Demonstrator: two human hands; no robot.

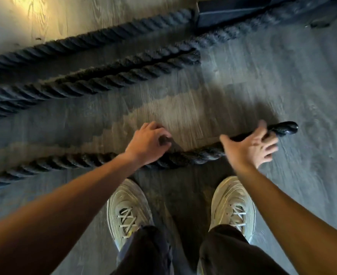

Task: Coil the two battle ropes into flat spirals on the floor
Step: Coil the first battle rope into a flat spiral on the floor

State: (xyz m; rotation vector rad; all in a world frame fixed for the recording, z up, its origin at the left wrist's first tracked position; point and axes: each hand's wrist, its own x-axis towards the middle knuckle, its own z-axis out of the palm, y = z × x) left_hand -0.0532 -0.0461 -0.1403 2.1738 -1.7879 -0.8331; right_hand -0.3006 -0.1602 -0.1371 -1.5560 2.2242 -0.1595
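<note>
Two bare forearms are seen nearest, above dark trousers (149, 253) and pale laced shoes (127, 207). The near battle rope (80, 159) is laid across the wood floor (243, 86) just ahead of the toes, with its glossy capped end (284, 129) at right. The right hand (251, 148) is spread wide over that end, fingers straight, nothing clasped. The left hand (146, 144) is curled above the rope; whether it is gripped cannot be told. Further rope strands (104, 78) are laid beyond, uncoiled.

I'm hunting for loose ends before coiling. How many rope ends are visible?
2. One glossy capped end lies under the right hand; one blunt end lies mid-floor, farther back. Others may be hidden off-frame.
</note>
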